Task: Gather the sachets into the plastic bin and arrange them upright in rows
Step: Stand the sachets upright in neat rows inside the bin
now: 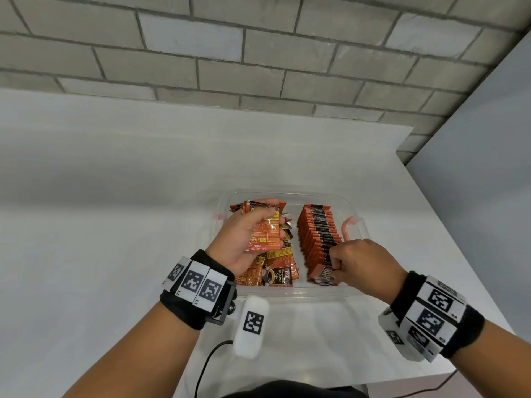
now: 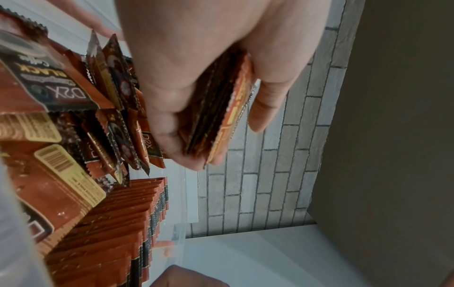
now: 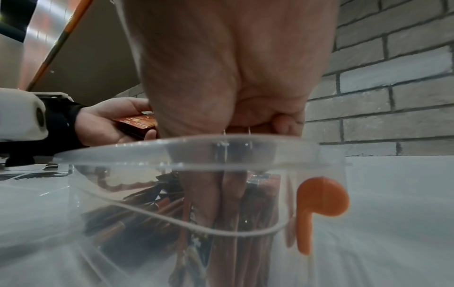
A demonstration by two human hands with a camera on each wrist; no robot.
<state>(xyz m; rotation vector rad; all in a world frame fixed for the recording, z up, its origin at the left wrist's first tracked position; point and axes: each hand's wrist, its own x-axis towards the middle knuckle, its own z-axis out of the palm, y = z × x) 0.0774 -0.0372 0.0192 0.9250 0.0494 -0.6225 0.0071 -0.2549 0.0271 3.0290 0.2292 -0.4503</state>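
A clear plastic bin (image 1: 287, 293) sits on the white table. Its right half holds a neat upright row of orange-and-black sachets (image 1: 317, 234); its left half holds a loose pile of sachets (image 1: 275, 271). My left hand (image 1: 244, 234) hovers over the pile and grips a stack of sachets (image 1: 265, 232), seen edge-on as the stack (image 2: 218, 114) between thumb and fingers. My right hand (image 1: 356, 262) is curled at the near end of the row and pinches a sachet (image 1: 323, 272) there. In the right wrist view the fingers (image 3: 230, 194) reach down behind the bin wall (image 3: 186, 151).
An orange latch (image 1: 347, 225) hangs on the bin's right side, seen again as the latch (image 3: 319, 203). A brick wall (image 1: 230, 53) stands behind the table and a grey panel (image 1: 488, 168) to the right. A black cable (image 1: 207, 366) runs near the front edge.
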